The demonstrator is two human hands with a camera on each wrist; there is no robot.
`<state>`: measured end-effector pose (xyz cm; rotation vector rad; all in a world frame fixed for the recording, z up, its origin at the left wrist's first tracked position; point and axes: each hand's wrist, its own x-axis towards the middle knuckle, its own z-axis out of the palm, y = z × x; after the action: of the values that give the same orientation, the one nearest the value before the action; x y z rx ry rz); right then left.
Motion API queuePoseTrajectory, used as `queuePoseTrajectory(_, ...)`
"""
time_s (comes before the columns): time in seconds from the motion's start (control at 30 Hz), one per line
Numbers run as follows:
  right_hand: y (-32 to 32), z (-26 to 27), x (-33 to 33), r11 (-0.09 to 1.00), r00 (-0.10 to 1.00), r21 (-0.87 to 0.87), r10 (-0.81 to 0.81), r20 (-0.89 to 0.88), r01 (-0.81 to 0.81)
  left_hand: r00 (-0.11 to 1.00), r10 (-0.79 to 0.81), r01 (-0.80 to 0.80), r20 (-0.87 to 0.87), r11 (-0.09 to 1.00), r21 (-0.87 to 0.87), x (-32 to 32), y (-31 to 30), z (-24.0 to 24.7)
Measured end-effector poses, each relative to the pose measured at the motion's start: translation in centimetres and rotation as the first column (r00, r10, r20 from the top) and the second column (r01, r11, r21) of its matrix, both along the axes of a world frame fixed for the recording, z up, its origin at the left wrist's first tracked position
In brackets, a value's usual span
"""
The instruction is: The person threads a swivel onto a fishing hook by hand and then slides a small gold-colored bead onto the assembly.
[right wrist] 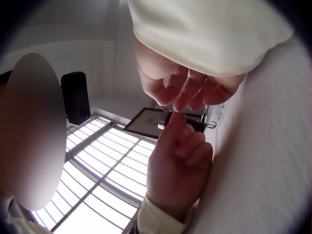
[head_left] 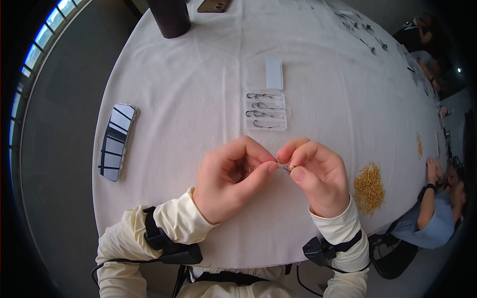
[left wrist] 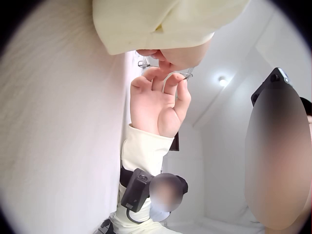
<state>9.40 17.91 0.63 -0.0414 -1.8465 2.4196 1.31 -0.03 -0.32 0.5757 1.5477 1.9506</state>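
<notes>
My left hand (head_left: 229, 181) pinches a fishing hook between thumb and forefinger; its curved end (head_left: 252, 169) shows inside the curled fingers. Close against it, my right hand (head_left: 322, 175) pinches a small dark metal piece (head_left: 285, 168) with thumb and fingertips. Both sets of fingertips meet over the tablecloth. In the left wrist view, thin metal (left wrist: 188, 76) sticks out by the right fingertips. A dark hook bend (right wrist: 211, 125) shows beside the left hand in the right wrist view. Just beyond the hands lies a clear compartment box (head_left: 285, 125) with several dark fishing hooks.
A heap of small gold-coloured pieces (head_left: 368, 187) lies right of my right hand. A phone (head_left: 118, 142) is at the left edge, and a dark cup (head_left: 170, 20) stands at the back. A white lid (head_left: 274, 74) lies behind the box. Other people sit at the right.
</notes>
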Motion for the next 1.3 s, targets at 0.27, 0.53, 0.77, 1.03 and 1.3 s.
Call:
queuePoseTrajectory(0.27, -0.20, 0.02, -0.08, 1.000, 0.996, 0.030, -0.007, 0.090, 0.005, 0.991, -0.020, -0.009, -0.129, 0.975, -0.222, 0.23, 0.00, 0.26)
queuePoseTrajectory(0.53, -0.53, -0.05, -0.07, 0.998, 0.991, -0.022, -0.060, 0.123, 0.063, 0.992, -0.017, -0.001, -0.128, 0.990, -0.142, 0.19, 0.03, -0.31)
queuePoseTrajectory(0.77, -0.31, -0.07, -0.06, 0.997, 0.991, -0.075, -0.024, 0.132, 0.034, 0.999, 0.018, -0.020, -0.044, 0.998, -0.062, 0.08, 0.22, -0.35)
queuePoseTrajectory(1.03, -0.15, -0.61, -0.12, 0.990, 0.994, -0.130, -0.041, 0.104, 0.055, 1.000, 0.005, -0.006, -0.018, 0.999, -0.044, -0.13, 0.07, 0.05)
queuePoseTrajectory(1.3, -0.11, -0.14, -0.12, 0.987, 0.991, -0.152, -0.032, 0.132, 0.052, 0.996, 0.044, -0.045, 0.077, 0.999, 0.018, -0.26, 0.22, 0.37)
